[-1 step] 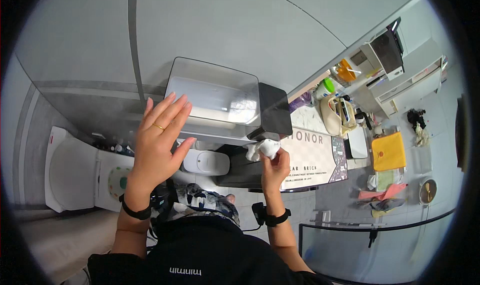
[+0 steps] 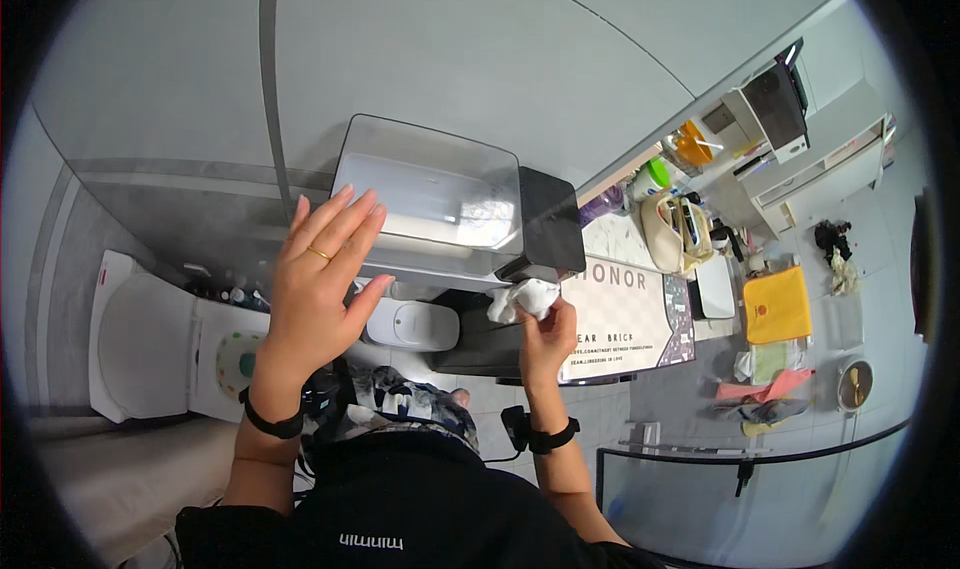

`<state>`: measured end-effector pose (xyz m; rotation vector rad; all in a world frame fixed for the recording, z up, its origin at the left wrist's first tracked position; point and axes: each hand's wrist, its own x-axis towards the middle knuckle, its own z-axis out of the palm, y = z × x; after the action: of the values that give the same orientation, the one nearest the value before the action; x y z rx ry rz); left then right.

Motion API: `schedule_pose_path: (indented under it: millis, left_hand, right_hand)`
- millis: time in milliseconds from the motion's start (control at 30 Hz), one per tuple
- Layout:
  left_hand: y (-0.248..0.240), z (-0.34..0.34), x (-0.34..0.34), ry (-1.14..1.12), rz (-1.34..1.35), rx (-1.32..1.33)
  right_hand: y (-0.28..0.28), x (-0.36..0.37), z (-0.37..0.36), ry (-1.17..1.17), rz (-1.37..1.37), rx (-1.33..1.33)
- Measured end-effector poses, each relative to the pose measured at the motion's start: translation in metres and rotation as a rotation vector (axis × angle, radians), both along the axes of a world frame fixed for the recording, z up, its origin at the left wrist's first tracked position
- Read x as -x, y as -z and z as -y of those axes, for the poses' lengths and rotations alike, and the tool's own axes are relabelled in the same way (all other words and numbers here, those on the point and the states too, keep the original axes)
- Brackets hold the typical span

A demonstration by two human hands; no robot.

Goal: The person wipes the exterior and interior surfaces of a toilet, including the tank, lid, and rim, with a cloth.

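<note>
Cloth (image 2: 520, 302), white and crumpled, is pinched between the thumb and fingers of the right hand (image 2: 549, 347), that grip closed firmly around its edge. It sits at the lower corner of the black block (image 2: 550, 224) beside the clear box (image 2: 430, 194). Compared with the earlier frame, hand and cloth have slid very slightly leftward. The left hand (image 2: 325, 284) keeps its flat, spread pose before the box, its grip open and holding nothing; whether it touches, I cannot tell.
</note>
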<state>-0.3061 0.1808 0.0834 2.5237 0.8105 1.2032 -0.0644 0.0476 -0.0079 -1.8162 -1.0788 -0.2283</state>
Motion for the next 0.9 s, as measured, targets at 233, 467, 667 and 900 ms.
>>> schedule_pose_path:
  millis: [233,467,667,900]
  left_hand:
    - [0.006,0.005,0.002,0.032,0.016,0.043]
    - [0.039,0.015,0.037,-0.156,0.144,0.058]
    - [0.066,0.031,0.067,-0.357,0.148,0.092]
    - [0.069,0.040,0.074,-0.424,0.183,0.082]
  right_hand:
    - [-0.002,0.053,-0.032,-0.209,0.113,-0.029]
    - [-0.006,0.092,-0.056,-0.465,0.071,0.001]
    - [-0.008,0.117,-0.079,-0.604,-0.002,0.015]
    - [-0.010,0.150,-0.106,-0.729,0.032,-0.078]
